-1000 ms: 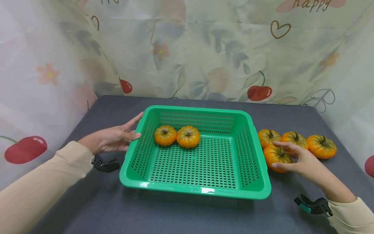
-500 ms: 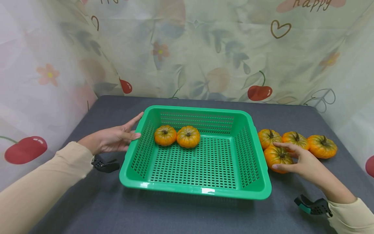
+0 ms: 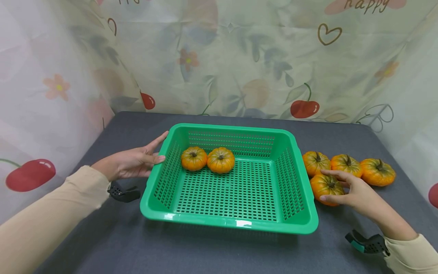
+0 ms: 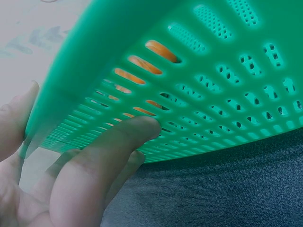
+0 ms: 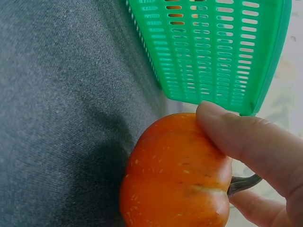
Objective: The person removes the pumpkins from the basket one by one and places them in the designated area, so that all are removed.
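Observation:
A green plastic basket (image 3: 227, 226) with slotted walls stands in the middle of the table. My left hand (image 3: 135, 161) grips its left rim; in the left wrist view the fingertips (image 4: 142, 126) press the slotted wall from outside. Two small orange pumpkins (image 3: 221, 160) sit side by side in the basket, at its back left. To the right of the basket, my right hand (image 3: 352, 190) holds the front pumpkin (image 3: 323, 186) of a group, thumb on one side and fingers on the other. A dark curved stem (image 5: 244, 183) shows between thumb and fingers in the right wrist view.
Behind the held pumpkin a row of three more pumpkins runs to the right: one near the basket (image 3: 315, 161), a middle one (image 3: 347, 164) and an end one (image 3: 378, 173). A dark grey cloth covers the table (image 3: 212, 253). Patterned curtains (image 3: 226, 68) enclose the back and sides.
The pumpkin in my right hand has shifted slightly toward me and to the right, and the hand with it. My left hand and the basket stay in place.

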Tool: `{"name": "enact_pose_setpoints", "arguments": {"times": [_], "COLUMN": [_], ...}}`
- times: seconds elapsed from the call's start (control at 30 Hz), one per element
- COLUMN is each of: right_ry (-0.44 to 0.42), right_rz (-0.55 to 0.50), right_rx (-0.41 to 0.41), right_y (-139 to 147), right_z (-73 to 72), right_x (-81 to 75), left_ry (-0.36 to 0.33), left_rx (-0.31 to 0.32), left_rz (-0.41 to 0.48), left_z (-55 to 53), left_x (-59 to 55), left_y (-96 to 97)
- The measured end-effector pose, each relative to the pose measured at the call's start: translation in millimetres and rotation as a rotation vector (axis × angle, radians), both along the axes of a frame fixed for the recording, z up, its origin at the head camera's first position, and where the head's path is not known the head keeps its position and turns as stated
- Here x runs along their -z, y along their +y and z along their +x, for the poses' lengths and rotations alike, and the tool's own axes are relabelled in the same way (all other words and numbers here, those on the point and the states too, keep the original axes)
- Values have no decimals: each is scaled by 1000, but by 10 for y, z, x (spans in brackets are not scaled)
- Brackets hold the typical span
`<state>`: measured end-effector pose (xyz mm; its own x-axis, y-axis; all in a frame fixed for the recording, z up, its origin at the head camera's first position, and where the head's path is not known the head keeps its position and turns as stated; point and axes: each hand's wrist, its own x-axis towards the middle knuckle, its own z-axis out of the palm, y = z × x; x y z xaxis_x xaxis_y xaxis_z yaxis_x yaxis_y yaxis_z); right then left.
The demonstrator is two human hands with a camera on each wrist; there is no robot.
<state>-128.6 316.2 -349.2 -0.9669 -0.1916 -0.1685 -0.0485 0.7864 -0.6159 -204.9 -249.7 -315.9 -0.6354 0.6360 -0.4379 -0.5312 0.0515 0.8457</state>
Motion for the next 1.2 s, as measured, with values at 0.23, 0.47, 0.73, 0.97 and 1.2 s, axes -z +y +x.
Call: {"name": "enact_pose_setpoints", "arguments": {"times": [0.23,0.47,0.73,0.97,1.2], "right_ry": [-6,-2,4,21,20], "right_rz": [1,21,17,20,5], "right_rx": [-6,-9,-9,-13,-15], "right_y": [22,35,40,41,32], "right_z": [-15,-39,-48,-46,-36], "right_x": [15,52,89,101,101], "left_ry": [5,5,13,6,15], "left_rx": [1,6,7,1,5], "left_rz": [-1,0,-5,-3,-8], "left_z": [0,-7,-9,-6,0], "left_x": [-6,-6,1,2,3], "left_y": [0,1,3,-1,4]}}
